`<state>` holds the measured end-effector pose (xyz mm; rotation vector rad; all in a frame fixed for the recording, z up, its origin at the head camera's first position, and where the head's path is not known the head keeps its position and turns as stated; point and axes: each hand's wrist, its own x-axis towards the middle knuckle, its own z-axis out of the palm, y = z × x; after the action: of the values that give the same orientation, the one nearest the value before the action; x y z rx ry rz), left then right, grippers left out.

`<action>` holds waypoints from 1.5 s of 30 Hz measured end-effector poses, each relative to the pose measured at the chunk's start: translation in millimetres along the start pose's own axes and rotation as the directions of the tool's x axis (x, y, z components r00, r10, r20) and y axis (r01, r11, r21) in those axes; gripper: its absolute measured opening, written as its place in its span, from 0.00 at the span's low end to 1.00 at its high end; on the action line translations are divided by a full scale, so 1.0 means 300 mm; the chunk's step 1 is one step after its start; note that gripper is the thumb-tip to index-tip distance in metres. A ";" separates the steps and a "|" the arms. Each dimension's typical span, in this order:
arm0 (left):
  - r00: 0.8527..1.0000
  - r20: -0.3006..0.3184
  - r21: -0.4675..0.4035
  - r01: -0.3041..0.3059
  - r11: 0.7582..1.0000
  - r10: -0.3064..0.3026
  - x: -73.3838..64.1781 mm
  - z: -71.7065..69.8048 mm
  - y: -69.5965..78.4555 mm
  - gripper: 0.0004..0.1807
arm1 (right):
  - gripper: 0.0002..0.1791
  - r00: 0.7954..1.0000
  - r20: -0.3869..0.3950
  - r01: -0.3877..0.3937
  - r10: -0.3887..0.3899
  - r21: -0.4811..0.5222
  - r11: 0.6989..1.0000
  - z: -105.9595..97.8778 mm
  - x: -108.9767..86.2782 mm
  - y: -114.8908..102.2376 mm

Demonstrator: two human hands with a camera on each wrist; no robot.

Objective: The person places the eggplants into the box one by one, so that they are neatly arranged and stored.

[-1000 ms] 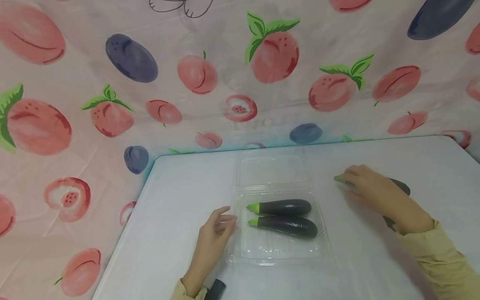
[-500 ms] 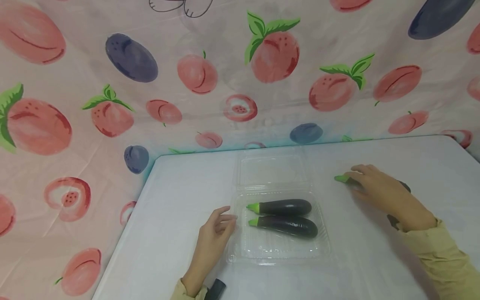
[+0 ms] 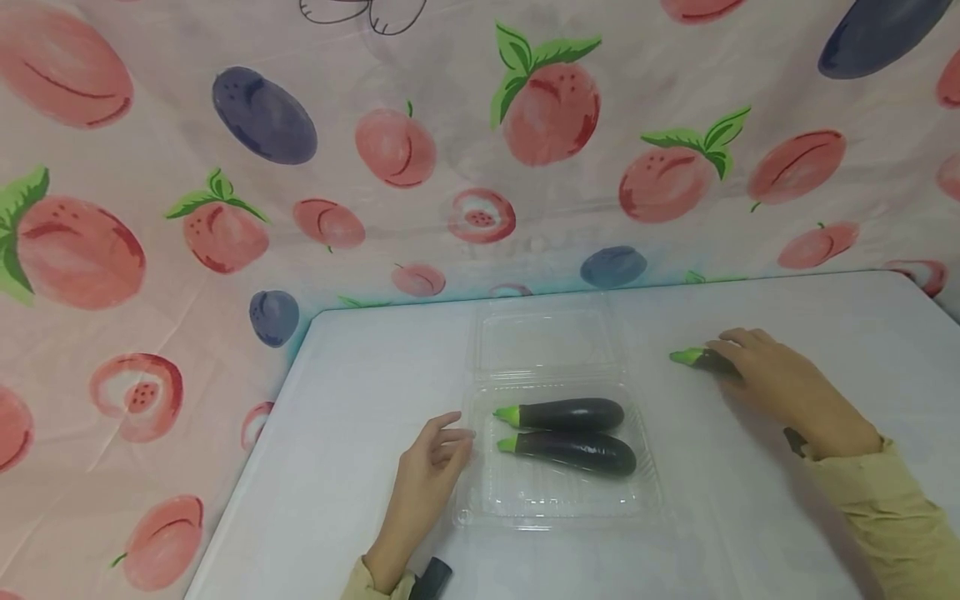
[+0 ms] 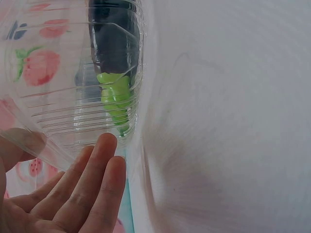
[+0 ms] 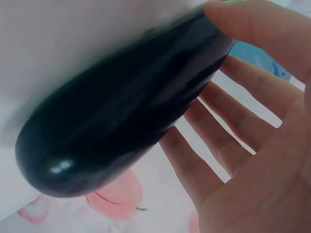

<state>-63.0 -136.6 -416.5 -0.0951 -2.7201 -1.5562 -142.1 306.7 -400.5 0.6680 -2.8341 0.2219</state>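
Two dark eggplants [image 3: 576, 453] with green stems lie side by side in the lower half of an opened clear plastic clamshell box [image 3: 555, 510]. Along the box's left edge rests my left hand [image 3: 431, 467]; its fingers are nearly straight against the plastic, and the thumb shows through the rim in the left wrist view. A third eggplant [image 3: 716, 363] lies on the table right of the box, stem leftward. My right hand [image 3: 787, 392] is over it and hides its thick end in the head view. In the right wrist view, its thumb and extended fingers lie on opposite sides of the eggplant [image 5: 112, 107].
The box's lid [image 3: 547, 342] lies flat toward the back of the white table [image 3: 360, 375]. Behind and to the left hangs a fruit-printed cloth [image 3: 420, 75]. A black object [image 3: 431, 579] sits at the left wrist.
My right hand has slid right along the third eggplant, from its stem toward the thick end, showing more of the neck. The eggplant has not moved, nor has my left hand.
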 end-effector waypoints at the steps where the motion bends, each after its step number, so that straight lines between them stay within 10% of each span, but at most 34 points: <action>1: 1.000 0.000 0.000 0.000 1.000 0.000 0.000 0.000 0.000 0.24 | 0.26 1.000 0.006 -0.002 0.002 0.001 1.000 0.000 0.000 0.002; 11: 1.000 0.003 -0.008 -0.006 1.000 0.006 0.000 0.000 -0.002 0.24 | 0.24 0.995 0.088 -0.043 0.044 -0.016 0.999 -0.006 0.004 0.011; 45: 1.000 0.007 -0.018 -0.007 1.000 0.008 0.001 -0.002 0.001 0.23 | 0.23 1.000 0.024 -0.016 0.017 -0.040 0.999 -0.029 0.008 -0.021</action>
<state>-63.3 -137.0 -416.0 -0.1113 -2.7086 -1.5816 -139.7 302.0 -390.8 0.6438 -2.8602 0.1603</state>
